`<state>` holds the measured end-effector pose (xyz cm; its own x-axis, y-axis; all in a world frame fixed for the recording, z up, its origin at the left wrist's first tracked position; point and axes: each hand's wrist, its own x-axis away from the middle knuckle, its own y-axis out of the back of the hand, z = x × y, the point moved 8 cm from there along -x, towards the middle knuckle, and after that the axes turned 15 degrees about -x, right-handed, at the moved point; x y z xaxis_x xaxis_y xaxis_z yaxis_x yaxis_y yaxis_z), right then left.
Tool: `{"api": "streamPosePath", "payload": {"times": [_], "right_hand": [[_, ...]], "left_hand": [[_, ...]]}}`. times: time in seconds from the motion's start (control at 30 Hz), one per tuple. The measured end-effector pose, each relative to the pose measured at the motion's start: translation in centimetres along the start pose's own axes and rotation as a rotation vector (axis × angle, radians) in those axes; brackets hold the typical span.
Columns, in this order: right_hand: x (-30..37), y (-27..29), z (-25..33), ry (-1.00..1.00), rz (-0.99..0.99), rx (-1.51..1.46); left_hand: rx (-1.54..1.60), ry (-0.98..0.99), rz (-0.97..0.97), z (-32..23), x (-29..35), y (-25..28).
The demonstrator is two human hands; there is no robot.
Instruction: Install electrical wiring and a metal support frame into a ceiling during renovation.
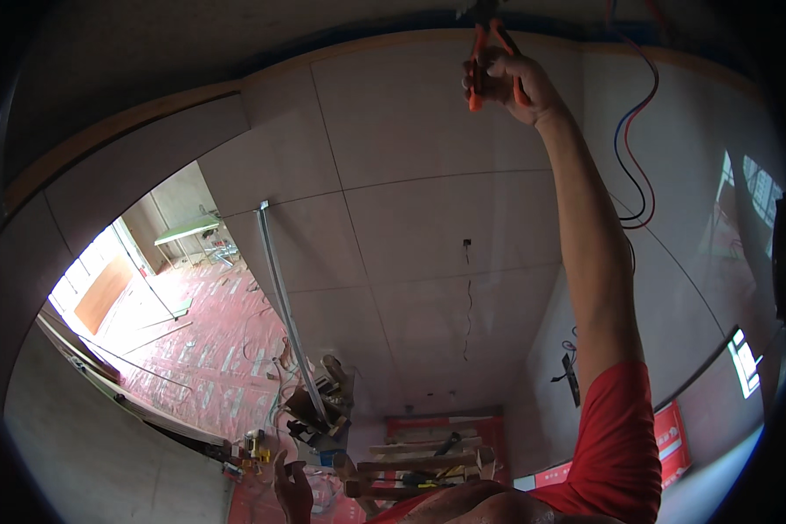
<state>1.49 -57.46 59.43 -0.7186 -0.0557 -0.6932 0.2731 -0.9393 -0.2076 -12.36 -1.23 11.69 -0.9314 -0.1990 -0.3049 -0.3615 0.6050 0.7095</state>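
My right hand (520,80) is raised high on a stretched arm, closed around the orange handles of a pair of pliers (503,37). The handles are spread a little, and the dark jaws point up to the shadowed top of the wall, where what they touch is too dark to make out. Low in the picture, my left hand (293,489) hangs free with thumb and fingers apart, partly cut off by the lower edge. Red and blue wires (646,109) dangle to the right of my raised arm.
A wooden stepladder (410,465) with tools on it stands below me. A long metal profile (279,284) leans against the tiled wall (437,113) beside a heap of tools (319,406). Through the opening, red sheeting (205,323) covers the floor, near a green-topped table (186,230).
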Motion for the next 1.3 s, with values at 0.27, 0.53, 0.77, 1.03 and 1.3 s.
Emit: {"api": "streamPosePath", "payload": {"times": [0.27, 0.53, 0.77, 1.03, 1.3], "right_hand": [[0.4, 0.4, -1.5, -0.004, -0.173, 0.197], [15.5, -1.8, -8.0, -0.144, -0.263, -0.123], [32.6, -3.3, -16.2, -0.3, -0.153, -0.207], [36.5, 0.8, -21.2, -0.305, -0.385, -0.391], [35.5, 2.2, -22.6, -0.346, -0.463, -0.352]], "left_hand": [[0.11, -0.383, 0.084, -14.4, -11.3, 5.0], [0.466, -1.029, 0.037, -57.8, -23.4, 9.8], [0.957, -0.947, 0.364, -74.1, -30.7, 4.7], [0.786, -1.356, 0.472, -77.5, -35.0, 3.2], [0.958, -1.474, 0.919, -78.4, -37.4, 3.0]]}}
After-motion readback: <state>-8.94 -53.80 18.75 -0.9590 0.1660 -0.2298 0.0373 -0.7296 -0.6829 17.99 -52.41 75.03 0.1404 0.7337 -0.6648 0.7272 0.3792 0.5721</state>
